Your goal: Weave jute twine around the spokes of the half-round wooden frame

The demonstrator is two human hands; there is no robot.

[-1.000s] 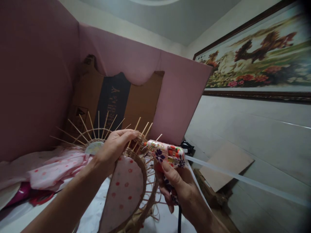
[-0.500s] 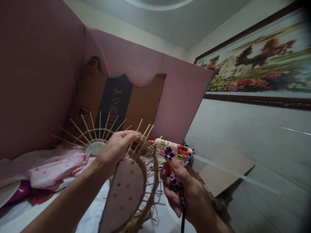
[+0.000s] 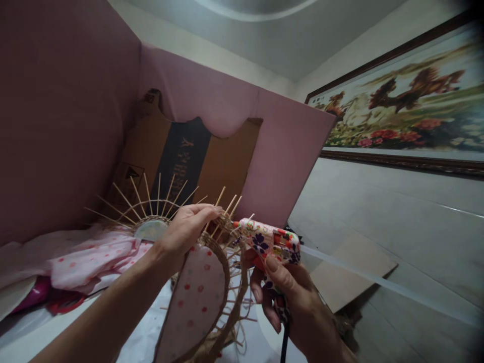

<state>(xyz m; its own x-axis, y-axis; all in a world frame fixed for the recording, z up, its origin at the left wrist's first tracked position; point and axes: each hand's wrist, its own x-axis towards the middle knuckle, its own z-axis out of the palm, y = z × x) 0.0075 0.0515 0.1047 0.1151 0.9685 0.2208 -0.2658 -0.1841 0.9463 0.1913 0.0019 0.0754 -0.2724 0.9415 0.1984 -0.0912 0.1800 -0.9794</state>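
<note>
My left hand (image 3: 193, 222) is closed on the upper edge of a woven basket (image 3: 202, 297), a half-round piece with a white, red-dotted fabric face and thin sticks poking out along its rim. My right hand (image 3: 289, 287) grips a hot glue gun (image 3: 268, 237) covered in floral wrapping, its thumb on the side of the handle. The gun's orange-red nozzle points left and sits at the rim close to my left fingertips; whether it touches cannot be made out. A long clear glue stick (image 3: 363, 275) juts from the gun's back, and a black cord hangs below.
Behind my left hand stands another woven piece (image 3: 151, 229) with sticks fanning out. Dotted pink fabric (image 3: 94, 259) and red-handled scissors (image 3: 66, 304) lie at the left. A cut cardboard sheet (image 3: 227, 161) leans against the pink panel (image 3: 291, 156). A flat board (image 3: 351, 272) is at the right.
The whole view has shifted slightly. The fingers of my right hand on the glue gun have loosened a little, while the nozzle stays by the rim. My left hand keeps its hold.
</note>
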